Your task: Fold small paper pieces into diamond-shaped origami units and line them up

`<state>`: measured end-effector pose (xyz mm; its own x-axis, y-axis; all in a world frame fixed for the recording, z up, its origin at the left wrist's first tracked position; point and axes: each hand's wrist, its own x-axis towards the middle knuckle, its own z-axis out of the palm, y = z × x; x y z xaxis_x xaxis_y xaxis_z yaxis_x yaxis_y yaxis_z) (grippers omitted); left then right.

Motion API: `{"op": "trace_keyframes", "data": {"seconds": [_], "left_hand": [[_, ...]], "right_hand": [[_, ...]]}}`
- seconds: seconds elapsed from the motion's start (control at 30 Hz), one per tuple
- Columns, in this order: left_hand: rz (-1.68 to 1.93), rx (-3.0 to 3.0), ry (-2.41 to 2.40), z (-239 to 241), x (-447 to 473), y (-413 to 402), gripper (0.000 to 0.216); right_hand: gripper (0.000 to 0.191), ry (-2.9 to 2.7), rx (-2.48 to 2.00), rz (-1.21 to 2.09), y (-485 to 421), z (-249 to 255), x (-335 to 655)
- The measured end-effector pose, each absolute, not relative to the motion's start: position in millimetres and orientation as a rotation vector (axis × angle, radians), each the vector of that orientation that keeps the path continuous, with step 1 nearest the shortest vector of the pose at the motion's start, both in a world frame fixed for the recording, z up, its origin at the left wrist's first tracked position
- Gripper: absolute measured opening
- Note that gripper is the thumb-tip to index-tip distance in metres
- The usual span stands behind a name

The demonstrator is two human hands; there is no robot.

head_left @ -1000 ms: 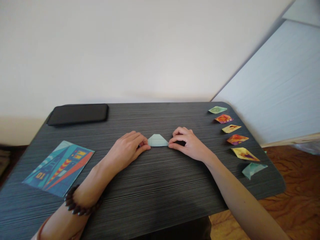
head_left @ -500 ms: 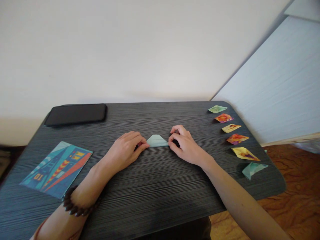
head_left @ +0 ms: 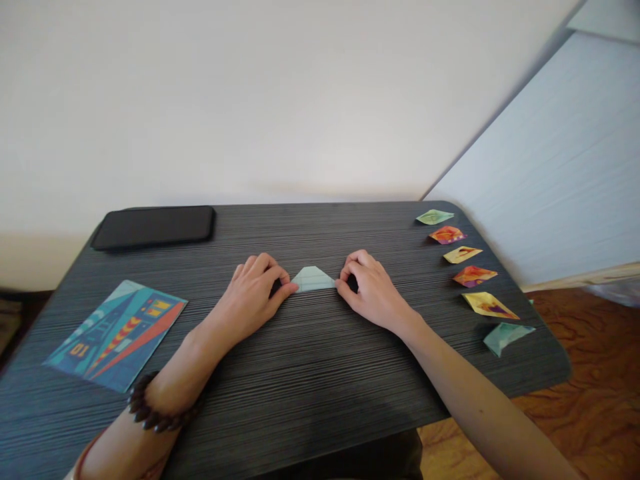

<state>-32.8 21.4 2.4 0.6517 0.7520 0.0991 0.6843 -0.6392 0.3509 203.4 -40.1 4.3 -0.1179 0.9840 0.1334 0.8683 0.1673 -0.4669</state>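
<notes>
- Left hand (head_left: 255,293) is pinching the left corner of the folded paper (head_left: 313,280) – thumb and index fingertip are closed together on that tip, other fingers curling loosely behind.
- Right hand (head_left: 370,293) is mirroring it on the right corner, thumb and index closed on the point, knuckles arching up.
- Folded paper, pale blue and trapezoid-shaped, is lying flat at the middle of the table (head_left: 310,387), long edge toward me, squarely between my two hands.
- I'm gripping it at both ends, probably so the piece is staying flat and not sliding on the smooth top – the middle is left uncovered.
- Bead bracelet (head_left: 157,410) is sitting on my left wrist, which is resting on the table.
- Row of folded pieces (head_left: 474,276) is lining the right edge, well apart from my hands, each separate from the next – seemingly parked out of the working space.
- Printed sheet (head_left: 117,333) is lying flat at front left; phone (head_left: 155,227) is lying face down at back left, both clear of my arms.
</notes>
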Motion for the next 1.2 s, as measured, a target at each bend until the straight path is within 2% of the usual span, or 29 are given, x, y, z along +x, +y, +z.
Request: {"op": "trace_keyframes", "data": {"seconds": [0.5, 0.7, 1.03, 1.2], "left_hand": [[0.35, 2.524, 1.227, -0.3, -34.5, 20.0, 0.028], [0.342, 2.513, 1.229, 1.4, -33.4, 20.4, 0.029], [0.3, 2.479, 1.276, 3.7, -31.2, 18.9, 0.029], [0.322, 2.449, 1.392, 3.1, -31.4, 19.3, 0.031]], "right_hand": [[0.017, -2.051, -1.6, 0.543, -38.4, 3.4, 214.3], [0.021, -2.048, -1.647, 0.464, -37.8, 0.8, 211.5], [0.015, -2.035, -1.711, 0.418, -37.5, 0.6, 207.0], [0.011, -1.968, -1.746, 0.512, -33.6, 3.2, 207.1]]}}
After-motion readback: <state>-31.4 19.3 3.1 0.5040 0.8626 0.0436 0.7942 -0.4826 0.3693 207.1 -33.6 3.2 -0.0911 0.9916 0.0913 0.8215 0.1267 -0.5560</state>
